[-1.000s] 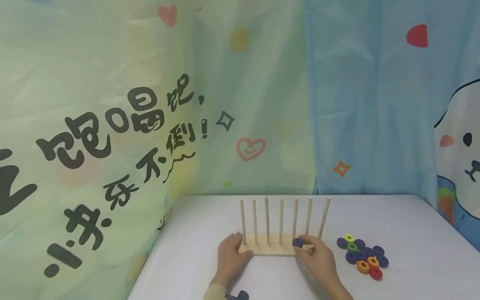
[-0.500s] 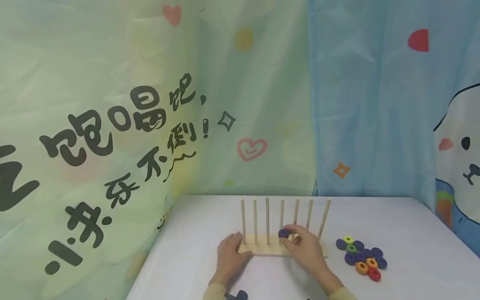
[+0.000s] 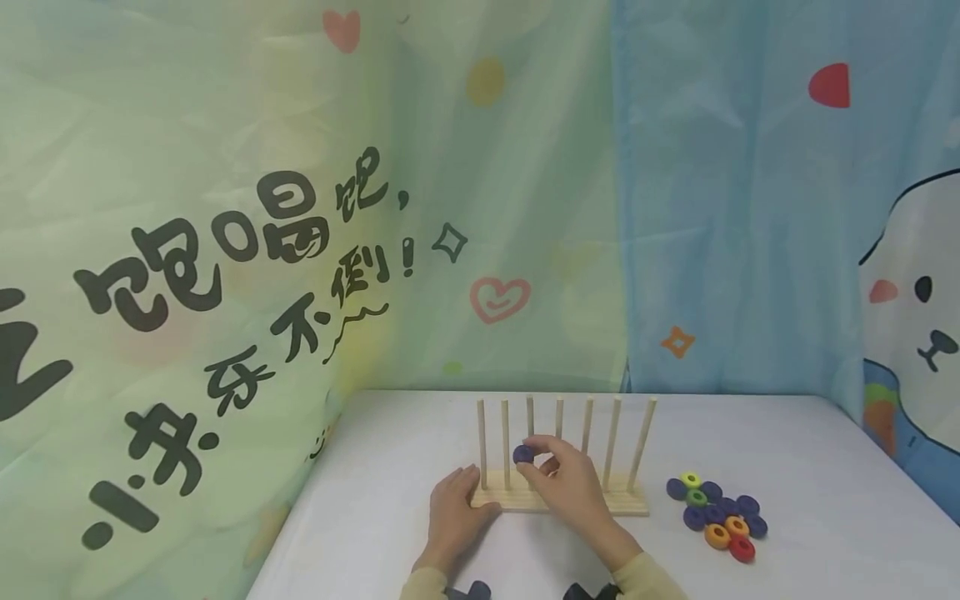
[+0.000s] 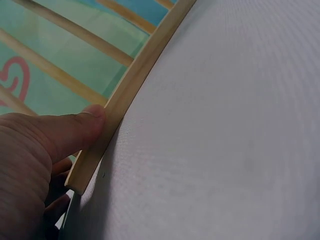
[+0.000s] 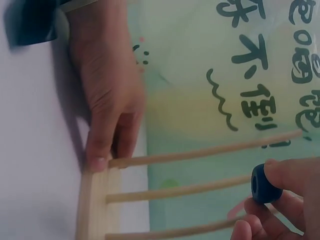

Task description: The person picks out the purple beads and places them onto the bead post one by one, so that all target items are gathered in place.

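Observation:
A wooden peg stand (image 3: 628,502), a pale base with a row of several upright pegs, is on the table in the head view. My left hand (image 3: 452,518) grips the base's left end, its thumb (image 4: 82,127) against the front edge. Between thumb and fingers my right hand (image 3: 573,492) pinches a dark blue ring-shaped bead (image 5: 265,184). In the head view the bead is above the base, between the second and third pegs from the left. The right wrist view shows it close to the upper part of a peg, with its hole partly visible.
To the right of the stand lies a cluster of loose ring beads: several dark blue ones (image 3: 693,518), a yellow one (image 3: 691,480), a green one (image 3: 697,497), two orange ones (image 3: 717,536) and a red one (image 3: 742,548). Printed curtains (image 3: 495,208) hang behind the white table (image 3: 817,467).
My right hand has carried the blue bead leftward and upward, from the right part of the stand to its left pegs. The left hand keeps its place on the base.

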A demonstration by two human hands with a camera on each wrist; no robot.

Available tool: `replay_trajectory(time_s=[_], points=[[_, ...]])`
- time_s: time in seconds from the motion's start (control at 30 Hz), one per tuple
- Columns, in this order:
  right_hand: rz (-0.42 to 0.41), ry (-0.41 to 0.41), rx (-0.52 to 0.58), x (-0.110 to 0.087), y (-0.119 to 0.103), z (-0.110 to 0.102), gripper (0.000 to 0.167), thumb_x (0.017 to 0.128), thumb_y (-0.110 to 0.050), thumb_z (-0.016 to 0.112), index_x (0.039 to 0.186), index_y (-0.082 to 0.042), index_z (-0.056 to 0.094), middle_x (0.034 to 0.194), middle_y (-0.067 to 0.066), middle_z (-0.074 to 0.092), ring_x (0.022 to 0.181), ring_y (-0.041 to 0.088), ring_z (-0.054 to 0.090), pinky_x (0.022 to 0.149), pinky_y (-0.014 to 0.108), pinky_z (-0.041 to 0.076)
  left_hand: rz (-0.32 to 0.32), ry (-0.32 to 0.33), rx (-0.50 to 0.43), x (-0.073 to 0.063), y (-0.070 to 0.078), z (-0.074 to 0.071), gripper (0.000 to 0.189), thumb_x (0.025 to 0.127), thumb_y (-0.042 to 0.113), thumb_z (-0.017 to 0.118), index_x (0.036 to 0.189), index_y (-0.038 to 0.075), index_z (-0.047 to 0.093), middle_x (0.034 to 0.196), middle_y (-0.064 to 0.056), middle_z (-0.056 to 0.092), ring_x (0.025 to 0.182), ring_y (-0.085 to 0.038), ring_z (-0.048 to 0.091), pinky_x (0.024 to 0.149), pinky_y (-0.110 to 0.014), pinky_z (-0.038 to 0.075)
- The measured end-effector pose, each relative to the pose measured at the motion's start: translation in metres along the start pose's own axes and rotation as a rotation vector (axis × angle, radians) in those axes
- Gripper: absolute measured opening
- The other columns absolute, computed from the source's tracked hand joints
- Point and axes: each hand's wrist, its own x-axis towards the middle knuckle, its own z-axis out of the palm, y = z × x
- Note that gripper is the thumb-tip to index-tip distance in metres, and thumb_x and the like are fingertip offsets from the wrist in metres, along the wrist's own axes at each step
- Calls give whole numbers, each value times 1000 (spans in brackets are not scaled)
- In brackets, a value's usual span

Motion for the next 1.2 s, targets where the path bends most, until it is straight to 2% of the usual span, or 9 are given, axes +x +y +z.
replay_trajectory(time_s=[0.17,0.47,0.77,0.87,1.2], points=[[-46,5,-21,8,-12,5,31,80,-13,80,110,-13,70,97,-3,69,67,5,59,54,21,50,-22,-6,0,1,-3,3,68,74,41,80,130,7,61,136,-8,60,131,-33,47,112,-57,30],[-85,10,-22,19,-30,5,30,81,-15,79,109,-14,70,95,-5,70,65,5,59,56,21,50,-10,18,-20,1,1,1,68,73,38,81,129,5,61,134,-10,61,129,-35,49,111,-58,31],[-122,-2,-13,24,-42,4,30,83,-16,78,111,-13,71,96,-5,71,63,5,57,53,22,48,-33,-12,-24,1,1,0,69,74,39,81,131,6,60,135,-10,60,131,-34,47,112,-57,30],[-135,-1,-10,26,-45,4,30,83,-16,77,112,-13,71,96,-6,71,63,5,56,53,22,48,-24,-2,-23,0,1,0,68,73,37,81,130,6,61,134,-11,61,130,-34,48,111,-58,31],[-215,52,-3,33,-52,3,30,84,-14,77,113,-15,70,99,-4,71,64,5,57,55,22,50,-42,-6,-37,0,2,0,70,74,37,81,132,6,59,135,-10,60,131,-33,47,112,-57,30]])
